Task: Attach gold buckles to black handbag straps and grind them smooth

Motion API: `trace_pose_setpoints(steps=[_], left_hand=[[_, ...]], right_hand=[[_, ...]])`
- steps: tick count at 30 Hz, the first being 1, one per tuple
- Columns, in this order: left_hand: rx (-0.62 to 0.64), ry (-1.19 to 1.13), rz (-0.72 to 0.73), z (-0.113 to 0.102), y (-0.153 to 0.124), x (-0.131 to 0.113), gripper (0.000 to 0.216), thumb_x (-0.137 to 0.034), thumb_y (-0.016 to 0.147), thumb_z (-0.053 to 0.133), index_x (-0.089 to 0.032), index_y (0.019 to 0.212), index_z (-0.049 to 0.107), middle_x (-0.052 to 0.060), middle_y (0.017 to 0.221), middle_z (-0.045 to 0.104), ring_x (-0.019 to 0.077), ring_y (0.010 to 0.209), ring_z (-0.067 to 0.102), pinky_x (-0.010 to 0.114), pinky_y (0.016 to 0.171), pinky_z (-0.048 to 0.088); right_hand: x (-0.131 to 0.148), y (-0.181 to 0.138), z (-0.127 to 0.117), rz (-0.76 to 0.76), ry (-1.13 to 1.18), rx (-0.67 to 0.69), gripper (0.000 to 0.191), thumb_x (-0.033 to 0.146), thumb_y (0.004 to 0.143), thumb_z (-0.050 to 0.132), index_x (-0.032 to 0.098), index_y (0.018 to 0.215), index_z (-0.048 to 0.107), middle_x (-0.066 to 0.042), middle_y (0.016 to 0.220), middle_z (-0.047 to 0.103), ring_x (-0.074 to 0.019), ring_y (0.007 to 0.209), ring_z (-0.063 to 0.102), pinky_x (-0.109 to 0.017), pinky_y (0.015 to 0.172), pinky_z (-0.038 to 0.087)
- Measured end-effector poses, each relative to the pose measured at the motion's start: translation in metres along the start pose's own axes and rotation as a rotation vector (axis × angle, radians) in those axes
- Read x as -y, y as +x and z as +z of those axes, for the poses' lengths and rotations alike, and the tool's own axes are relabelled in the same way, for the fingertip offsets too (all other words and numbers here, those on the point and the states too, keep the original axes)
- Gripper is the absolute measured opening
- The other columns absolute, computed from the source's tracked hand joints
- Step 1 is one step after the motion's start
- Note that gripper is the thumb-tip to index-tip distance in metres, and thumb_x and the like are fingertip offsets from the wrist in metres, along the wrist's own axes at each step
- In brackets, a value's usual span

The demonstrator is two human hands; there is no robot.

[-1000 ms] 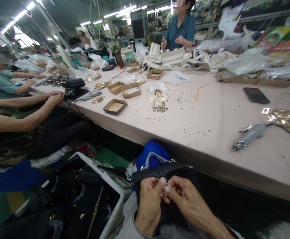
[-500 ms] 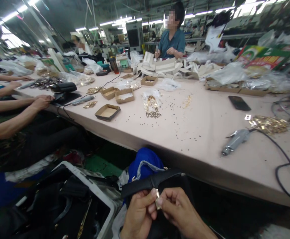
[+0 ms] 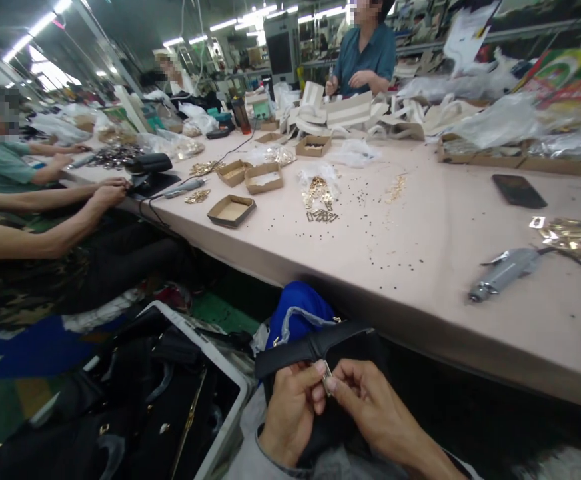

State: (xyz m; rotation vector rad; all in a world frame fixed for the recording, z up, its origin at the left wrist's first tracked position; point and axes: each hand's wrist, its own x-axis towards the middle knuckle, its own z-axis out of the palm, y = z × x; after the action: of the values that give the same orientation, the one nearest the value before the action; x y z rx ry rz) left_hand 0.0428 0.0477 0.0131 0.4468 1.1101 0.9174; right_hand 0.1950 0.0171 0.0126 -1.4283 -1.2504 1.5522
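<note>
My left hand (image 3: 295,407) and my right hand (image 3: 368,403) meet low in the middle of the head view. Between their thumbs and fingertips they pinch a small shiny metal buckle plate (image 3: 327,378), seen nearly edge-on. Just behind the fingers lies a black bag (image 3: 300,355) with a strap-like band, resting across my lap. Whether the plate touches the bag I cannot tell. Beyond the bag is something bright blue (image 3: 300,303) with a clear plastic strip over it.
A crate (image 3: 220,353) of black bags with gold fittings stands at left. On the table (image 3: 430,307) lie an electric screwdriver (image 3: 505,273), gold metal plates (image 3: 580,237), a phone (image 3: 519,191), a cardboard tray (image 3: 230,210) and scattered screws. A co-worker's arms (image 3: 70,207) work at left; another person (image 3: 365,57) is across.
My view has swung to the right and slightly down, so the table's things look shifted. Both hands still pinch the metal plate, which has turned a little between the fingertips.
</note>
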Motion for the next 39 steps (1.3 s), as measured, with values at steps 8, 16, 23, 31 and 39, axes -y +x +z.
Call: trace_pose_setpoints(steps=[8, 16, 23, 31, 39], left_hand=[[0.015, 0.073, 0.061, -0.001, -0.006, 0.001, 0.036, -0.039, 0.068, 0.090, -0.012, 0.072, 0.066, -0.003, 0.056, 0.053, 0.0063, 0.042, 0.040, 0.019, 0.036, 0.034], [-0.066, 0.023, 0.112, 0.001, -0.006, 0.004, 0.039, -0.037, 0.063, 0.093, -0.014, 0.076, 0.065, -0.003, 0.058, 0.055, 0.0081, 0.045, 0.044, 0.019, 0.039, 0.042], [-0.037, 0.028, 0.093, -0.002, -0.011, 0.002, 0.039, -0.038, 0.067, 0.091, -0.015, 0.077, 0.062, -0.004, 0.061, 0.054, 0.0071, 0.045, 0.042, 0.019, 0.037, 0.038], [-0.013, 0.033, 0.037, -0.005, -0.001, 0.003, 0.035, -0.036, 0.067, 0.087, -0.015, 0.072, 0.060, -0.005, 0.056, 0.048, 0.0051, 0.041, 0.035, 0.017, 0.034, 0.031], [-0.028, 0.141, 0.033, -0.007, -0.015, 0.004, 0.035, -0.048, 0.082, 0.076, -0.015, 0.082, 0.063, 0.001, 0.066, 0.061, 0.0105, 0.042, 0.049, 0.019, 0.033, 0.038]], right_hand=[[0.000, 0.000, 0.003, -0.031, -0.007, 0.062, 0.050, 0.059, 0.100, 0.057, 0.016, 0.080, 0.073, -0.003, 0.072, 0.066, -0.0152, 0.064, 0.049, -0.027, 0.059, 0.034], [0.004, -0.003, 0.006, -0.044, -0.059, 0.086, 0.055, 0.060, 0.103, 0.051, 0.016, 0.077, 0.071, 0.000, 0.066, 0.060, -0.0133, 0.061, 0.049, -0.027, 0.057, 0.032], [0.001, -0.001, 0.007, -0.054, -0.017, 0.091, 0.058, 0.063, 0.101, 0.052, 0.015, 0.077, 0.074, 0.000, 0.065, 0.057, -0.0131, 0.061, 0.044, -0.028, 0.057, 0.029], [-0.009, 0.004, 0.008, -0.086, 0.001, 0.090, 0.057, 0.062, 0.102, 0.053, 0.016, 0.080, 0.077, -0.003, 0.074, 0.069, -0.0156, 0.067, 0.049, -0.029, 0.062, 0.033], [-0.004, 0.005, 0.005, -0.082, 0.022, 0.085, 0.057, 0.062, 0.101, 0.053, 0.016, 0.073, 0.068, 0.000, 0.066, 0.057, -0.0145, 0.064, 0.044, -0.029, 0.060, 0.030]])
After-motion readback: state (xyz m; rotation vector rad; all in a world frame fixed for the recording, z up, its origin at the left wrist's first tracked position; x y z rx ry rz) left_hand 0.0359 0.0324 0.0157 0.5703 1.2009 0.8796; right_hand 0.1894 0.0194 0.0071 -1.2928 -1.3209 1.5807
